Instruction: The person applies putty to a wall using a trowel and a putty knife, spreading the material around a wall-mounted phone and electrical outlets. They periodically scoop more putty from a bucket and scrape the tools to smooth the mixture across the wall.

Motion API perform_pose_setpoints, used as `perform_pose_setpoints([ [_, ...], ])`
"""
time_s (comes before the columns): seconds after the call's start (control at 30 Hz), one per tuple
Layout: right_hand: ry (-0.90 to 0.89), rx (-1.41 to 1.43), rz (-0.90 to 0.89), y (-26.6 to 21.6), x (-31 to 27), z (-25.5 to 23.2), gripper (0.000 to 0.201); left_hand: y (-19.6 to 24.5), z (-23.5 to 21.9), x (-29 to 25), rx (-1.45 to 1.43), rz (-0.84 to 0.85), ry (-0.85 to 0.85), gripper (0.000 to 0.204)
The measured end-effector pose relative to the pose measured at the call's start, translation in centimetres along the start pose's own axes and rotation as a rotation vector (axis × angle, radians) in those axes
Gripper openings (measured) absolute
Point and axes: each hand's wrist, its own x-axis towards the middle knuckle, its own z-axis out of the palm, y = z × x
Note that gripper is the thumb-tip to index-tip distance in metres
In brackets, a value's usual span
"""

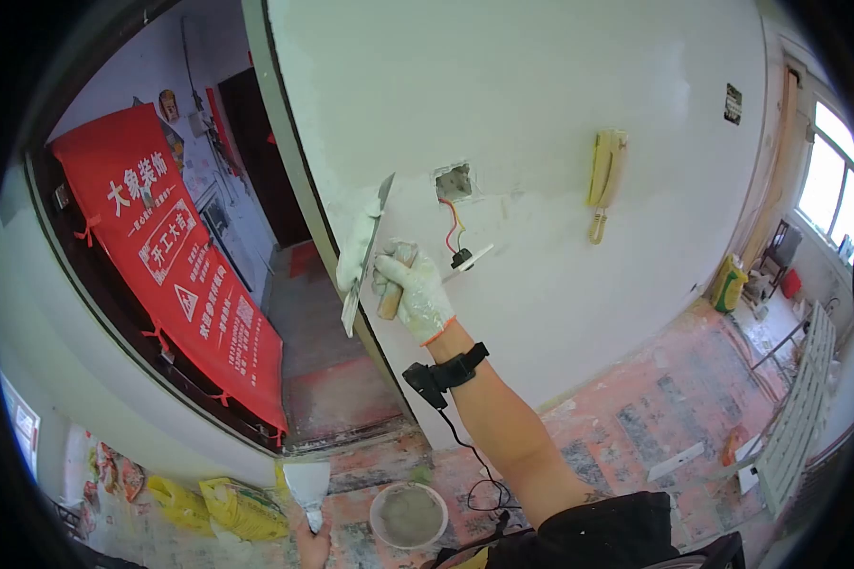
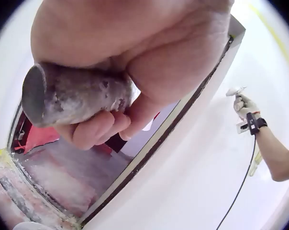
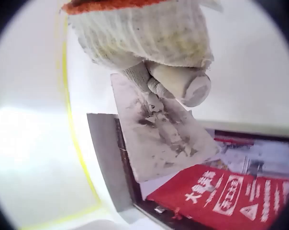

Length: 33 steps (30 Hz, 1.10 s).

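My right hand [image 1: 419, 299], in a white knitted glove with an orange cuff, grips the pale handle of a plastering trowel [image 3: 168, 139] close to the wall. White putty [image 1: 356, 248] is heaped along the outer side of its blade, which stands nearly edge-on in the head view. My bare left hand [image 1: 313, 547] is low at the bottom of the head view and holds a wide putty knife [image 1: 306, 486], blade up. In the left wrist view the left fingers curl round its worn, dark round handle [image 2: 82, 96]. Right of the gloved hand, a white switch plate [image 1: 470, 261] hangs on wires.
The wall [image 1: 541, 303] has an open socket box [image 1: 453, 180] and a yellowed intercom handset [image 1: 607, 171]. A doorway with a red banner [image 1: 176, 266] lies left. A bucket [image 1: 375, 517] of grey-white paste and yellow sacks [image 1: 242, 507] stand below; metal slats [image 1: 797, 408] lean at right.
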Motion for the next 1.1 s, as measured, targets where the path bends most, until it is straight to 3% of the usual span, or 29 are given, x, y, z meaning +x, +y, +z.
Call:
perform_pose_setpoints([
  [0.03, -0.001, 0.018, 0.002, -0.1, 0.7, -0.5, 0.022, 0.2, 0.4, -0.1, -0.085, -0.085, 0.020, 0.006],
  [0.1, 0.238, -0.678, -0.182, -0.6, 1.6, -2.0, 0.028, 1.1, 1.2, -1.9, -0.081, -0.084, 0.033, 0.011],
  [0.13, 0.242, -0.665, -0.167, -0.5, 2.2, -2.9, 0.028, 1.9, 1.3, -3.0, -0.014, -0.041, 0.050, 0.024],
  [0.17, 0.296, -0.667, -0.325, -0.5, 3.1, -3.8, 0.029, 2.4, 1.3, -3.6, 0.051, 0.005, 0.066, 0.039],
  [0.2, 0.347, -0.668, -0.488, -0.7, 3.8, -4.5, 0.031, 2.5, 1.4, -3.8, 0.058, 0.002, 0.074, 0.039],
  [0.23, 0.348, -0.660, -0.483, -1.9, 3.5, -3.9, 0.031, 2.5, 1.4, -4.0, 0.046, 0.014, 0.091, 0.035],
  [0.3, 0.476, -0.920, -0.370, -4.3, 2.5, -2.9, 0.029, 1.5, 0.8, -4.3, 0.043, 0.023, 0.107, 0.032],
  [0.37, 0.488, -0.963, -0.406, -3.9, 3.5, -3.7, 0.030, -0.3, -0.3, -4.1, 0.288, 0.092, 0.156, 0.033],
  [0.4, 0.497, -1.010, -0.446, -3.6, 4.0, -3.9, 0.030, 1.0, -0.2, -4.7, 0.294, 0.087, 0.158, 0.033],
  [0.47, 0.560, -1.093, -0.521, -2.7, 4.6, -3.7, 0.029, 4.8, 0.6, -6.3, 0.079, -0.029, 0.148, 0.034],
  [0.5, 0.620, -1.183, -0.605, -2.2, 5.0, -3.5, 0.028, 3.0, -0.2, -6.2, 0.078, -0.033, 0.151, 0.034],
  [0.57, 0.608, -1.149, -0.597, -2.1, 4.9, -2.0, 0.029, -1.5, -1.9, -6.6, 0.211, -0.056, 0.175, 0.035],
  [0.63, 0.598, -1.121, -0.591, -0.9, 4.8, -0.6, 0.030, -2.2, -2.5, -7.2, 0.216, -0.072, 0.181, 0.036],
  [0.7, 0.410, -1.385, -0.589, 2.1, 5.0, 1.7, 0.025, -2.7, -3.4, -7.6, 0.233, -0.089, 0.178, 0.037],
  [0.77, 0.328, -1.421, -0.779, 5.6, 5.7, 3.2, 0.031, -2.9, -3.9, -7.4, 0.194, -0.040, 0.135, 0.041],
  [0.83, 0.240, -1.357, -0.715, 6.4, 4.7, 4.1, 0.031, 2.1, -2.8, -7.8, 0.151, -0.057, 0.119, 0.043],
  [0.9, 0.160, -1.291, -0.654, 5.4, 3.6, 3.8, 0.031, 3.6, -2.8, -8.2, 0.110, -0.071, 0.101, 0.045],
  [0.97, 0.341, -1.274, -0.341, 1.4, 2.2, 2.6, 0.035, 3.3, -2.7, -7.7, 0.096, -0.056, 0.105, 0.046],
  [1.03, 0.562, -1.113, -0.396, -1.3, 2.7, 0.8, 0.033, 3.4, -2.0, -8.1, 0.111, 0.021, 0.144, 0.045],
  [1.1, 0.663, -1.074, -0.553, -1.9, 4.4, -1.2, 0.028, 3.4, -2.1, -8.4, 0.123, 0.092, 0.184, 0.045],
])
